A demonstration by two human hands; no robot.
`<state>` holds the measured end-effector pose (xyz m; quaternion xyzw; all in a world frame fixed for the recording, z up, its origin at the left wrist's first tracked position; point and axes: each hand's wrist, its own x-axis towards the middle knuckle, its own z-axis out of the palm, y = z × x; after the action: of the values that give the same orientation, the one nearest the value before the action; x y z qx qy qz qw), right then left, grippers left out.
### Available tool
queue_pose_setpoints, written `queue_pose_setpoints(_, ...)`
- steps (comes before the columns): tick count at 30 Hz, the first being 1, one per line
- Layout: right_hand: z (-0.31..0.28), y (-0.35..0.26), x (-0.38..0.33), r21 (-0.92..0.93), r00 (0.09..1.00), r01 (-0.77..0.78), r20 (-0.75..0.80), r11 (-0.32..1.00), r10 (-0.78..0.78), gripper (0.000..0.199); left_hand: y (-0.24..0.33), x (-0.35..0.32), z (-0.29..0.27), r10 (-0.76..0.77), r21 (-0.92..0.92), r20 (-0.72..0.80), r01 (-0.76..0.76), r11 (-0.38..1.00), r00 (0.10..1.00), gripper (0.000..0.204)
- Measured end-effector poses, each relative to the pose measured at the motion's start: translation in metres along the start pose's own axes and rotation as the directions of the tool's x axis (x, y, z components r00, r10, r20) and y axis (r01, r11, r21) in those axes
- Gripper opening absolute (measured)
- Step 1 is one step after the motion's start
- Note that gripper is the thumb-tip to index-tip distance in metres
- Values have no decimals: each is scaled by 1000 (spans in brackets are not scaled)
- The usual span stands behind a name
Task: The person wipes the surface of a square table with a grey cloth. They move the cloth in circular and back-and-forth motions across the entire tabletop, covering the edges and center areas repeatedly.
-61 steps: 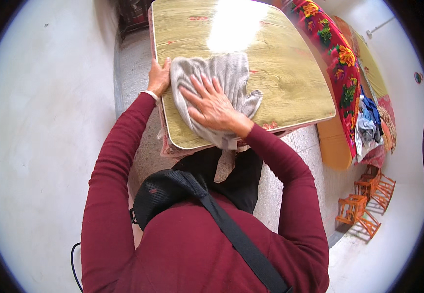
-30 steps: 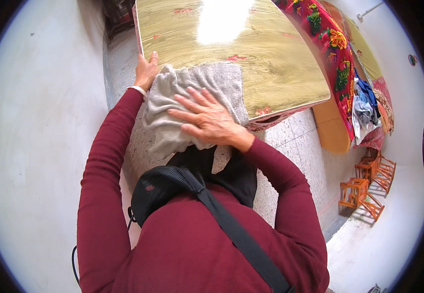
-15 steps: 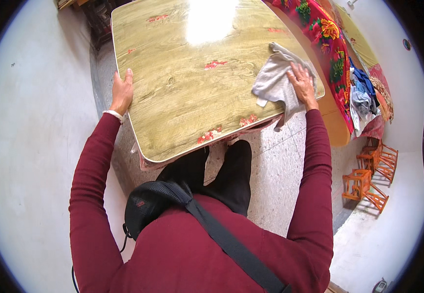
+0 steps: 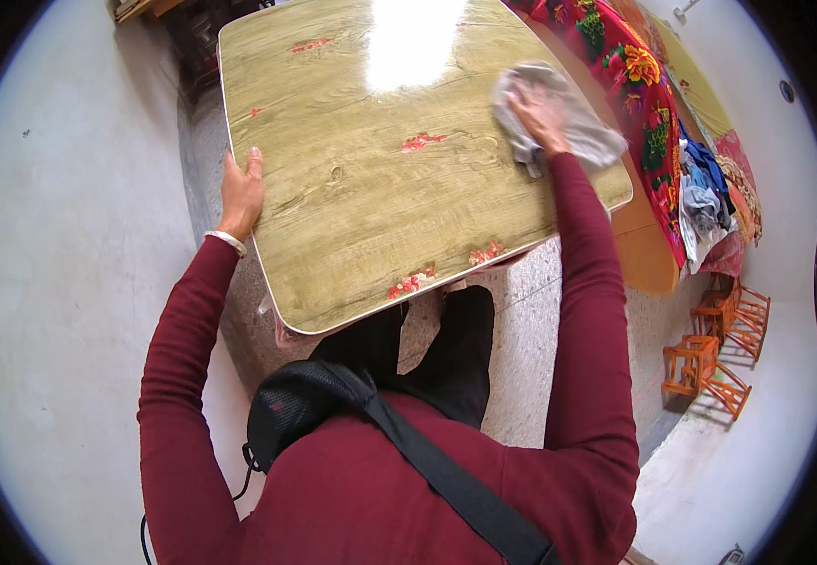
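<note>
A square table (image 4: pixel 361 198) with a wood-grain top, a pale rim and red flower patches stands in front of me. At its left edge is my left hand (image 4: pixel 241 195), closed round the rim, with the thumb on top and the other fingers mostly hidden. My right hand (image 4: pixel 545 118) presses a grey cloth (image 4: pixel 592 132) onto the right part of the top, its fingers closed on the cloth and blurred by motion. Part of the cloth trails to the right of the hand, near the table's right edge.
A tan surface (image 4: pixel 648 254) and red flowered fabric (image 4: pixel 648 141) adjoin the table's right side. Beyond lie piled clothes (image 4: pixel 705 202). Orange wooden stools (image 4: pixel 691 365) stand at the right. A white wall (image 4: pixel 70 282) rises at the left, and a black bag (image 4: pixel 300 400) hangs at my waist.
My right hand has moved the cloth up and left, away from the table's near right corner. My left hand stays at the left edge.
</note>
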<state>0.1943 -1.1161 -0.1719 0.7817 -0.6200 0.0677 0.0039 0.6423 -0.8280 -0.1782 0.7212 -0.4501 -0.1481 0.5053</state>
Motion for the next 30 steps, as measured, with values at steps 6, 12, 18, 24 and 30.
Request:
queue_pose_setpoints(6,-35,-225,-84,2,887,443,145,896,-439,66,0,3,-3,-18,21,22,18,1000,1000,46)
queue_pose_setpoints(12,-39,-252,-200,178,622,780,-115,600,-774,59,-16,12,-3,15,13,28,-15,1000,999,45)
queue_pose_setpoints(18,-71,-144,-244,162,765,635,0,755,-644,53,-8,6,-2,14,-34,-6,-14,999,1000,45)
queue_pose_setpoints(24,-42,-36,-139,51,953,302,-31,952,-301,62,5,0,-3,-49,69,-17,50,996,999,46)
queue_pose_setpoints(30,-22,-83,-29,29,999,30,23,999,-31,67,1,0,0,-83,48,-21,84,995,996,52)
